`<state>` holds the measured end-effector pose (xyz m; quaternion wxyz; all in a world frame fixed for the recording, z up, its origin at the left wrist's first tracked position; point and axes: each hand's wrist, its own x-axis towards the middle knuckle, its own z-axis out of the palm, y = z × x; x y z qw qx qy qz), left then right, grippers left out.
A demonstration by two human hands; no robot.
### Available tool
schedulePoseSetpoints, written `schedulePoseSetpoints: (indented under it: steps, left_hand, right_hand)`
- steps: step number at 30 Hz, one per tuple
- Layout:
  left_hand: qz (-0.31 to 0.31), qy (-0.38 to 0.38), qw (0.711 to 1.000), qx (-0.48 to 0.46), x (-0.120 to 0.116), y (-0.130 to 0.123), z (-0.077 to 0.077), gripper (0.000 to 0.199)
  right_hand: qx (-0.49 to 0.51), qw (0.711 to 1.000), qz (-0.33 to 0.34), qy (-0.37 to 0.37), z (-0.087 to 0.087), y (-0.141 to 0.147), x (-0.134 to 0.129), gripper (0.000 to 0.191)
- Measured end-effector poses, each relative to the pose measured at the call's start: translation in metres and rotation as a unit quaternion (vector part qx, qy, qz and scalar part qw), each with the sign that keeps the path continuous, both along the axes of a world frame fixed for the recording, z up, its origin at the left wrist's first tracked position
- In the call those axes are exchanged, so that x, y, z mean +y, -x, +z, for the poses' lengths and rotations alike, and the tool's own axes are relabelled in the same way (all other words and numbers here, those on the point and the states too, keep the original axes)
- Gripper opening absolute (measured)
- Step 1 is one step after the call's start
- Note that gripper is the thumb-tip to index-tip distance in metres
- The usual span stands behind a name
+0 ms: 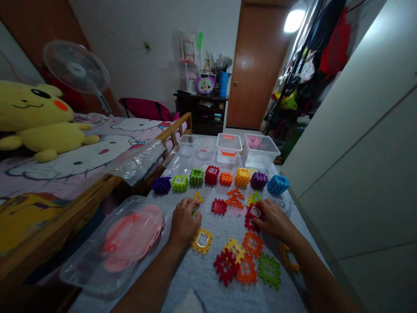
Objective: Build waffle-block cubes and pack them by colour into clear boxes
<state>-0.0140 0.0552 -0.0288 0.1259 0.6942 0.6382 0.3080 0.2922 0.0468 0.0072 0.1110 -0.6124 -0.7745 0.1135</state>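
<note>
My right hand (275, 219) pinches a red toothed building tile with a white window (255, 211); part of the tile is hidden under the fingers. My left hand (185, 221) is curled over the cloth, and a bit of a green piece (194, 213) shows between thumb and forefinger. Just beyond it lies a yellow triangular piece (198, 198). Between the hands are a plain red tile (219, 207) and orange lattice pieces (235, 198). Nearer me lie a yellow window tile (202, 241), a dark red tile (226, 266), orange tiles (252, 244) and a green tile (269, 270).
Colour-sorted tile stacks, among them a purple stack (162, 185) and a blue stack (278, 184), form a row across the table. Clear plastic boxes (262, 152) stand behind. A transparent lid (94, 278) lies left, beside a wooden bed rail (74, 221). A pale cabinet (365, 143) flanks the right.
</note>
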Motion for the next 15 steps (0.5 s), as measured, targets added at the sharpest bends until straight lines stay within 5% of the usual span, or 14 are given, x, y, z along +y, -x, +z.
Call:
schedulePoseSetpoints:
  steps: [7, 12, 15]
  left_hand:
    - [0.0, -0.012, 1.0, -0.01, 0.001, 0.0, 0.0, 0.022]
    - [0.0, -0.011, 1.0, -0.003, 0.002, 0.0, -0.001, 0.023]
    - [-0.001, -0.015, 1.0, -0.001, 0.002, 0.0, -0.002, 0.023]
  right_hand:
    - [0.09, 0.995, 0.003, -0.041, 0.003, -0.006, 0.004, 0.036]
    - [0.128, 0.983, 0.128, -0.02, 0.008, 0.029, -0.009, 0.041]
    - [0.098, 0.984, 0.147, -0.028, 0.005, 0.055, -0.014, 0.036]
